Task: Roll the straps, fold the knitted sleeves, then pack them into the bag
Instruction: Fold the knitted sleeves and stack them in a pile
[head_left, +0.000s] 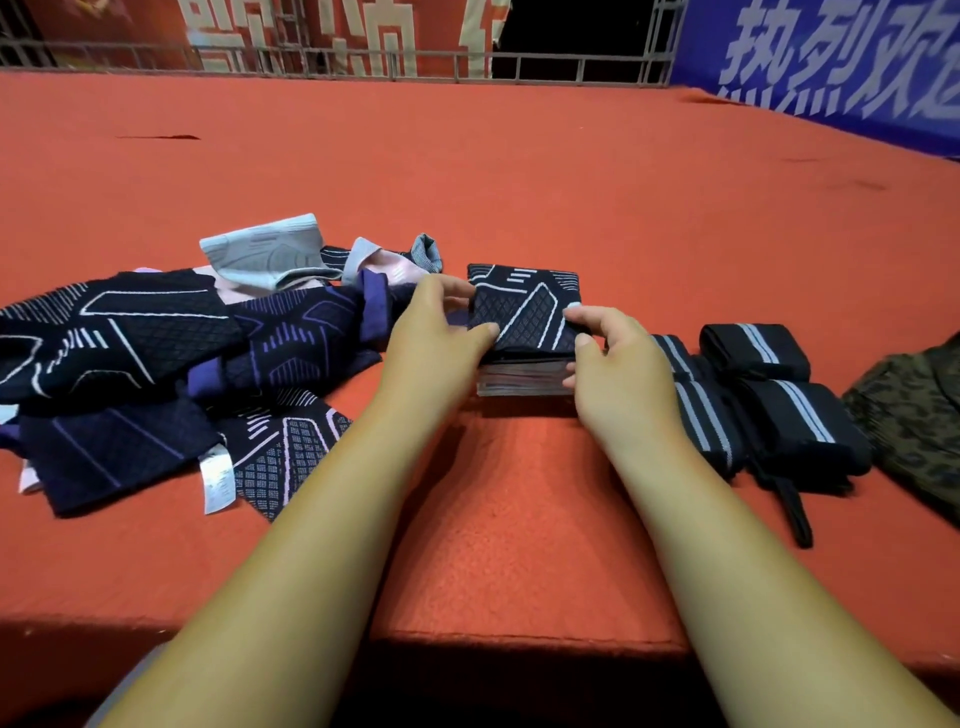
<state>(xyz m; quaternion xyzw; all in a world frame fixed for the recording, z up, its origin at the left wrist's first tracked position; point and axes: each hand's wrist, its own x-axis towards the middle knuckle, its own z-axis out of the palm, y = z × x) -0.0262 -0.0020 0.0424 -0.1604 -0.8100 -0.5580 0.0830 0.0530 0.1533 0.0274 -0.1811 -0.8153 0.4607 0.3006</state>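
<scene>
- Step in hand, as I read it: folding the sleeves. A folded sleeve (524, 312), dark with white lines, sits on top of a small stack (519, 376) in the middle of the desk (519, 182).
- Left grip (441, 332): fingers curled, thumb pinching the sleeve's left edge.
- Right grip (618, 364): curled on the right edge, forefinger on top, lower fingers against the stack's side.
- Unfolded sleeves (156, 353) lie heaped to the left.
- Rolled straps (795, 421) sit just right of the stack. That step looks done.
- Camo bag (914, 421) is at the far right, partly cut off. Nothing looks packed yet.
- Next move, my call: square the fold on the stack, let go, then pull the next sleeve from the heap without dragging the rest.
</scene>
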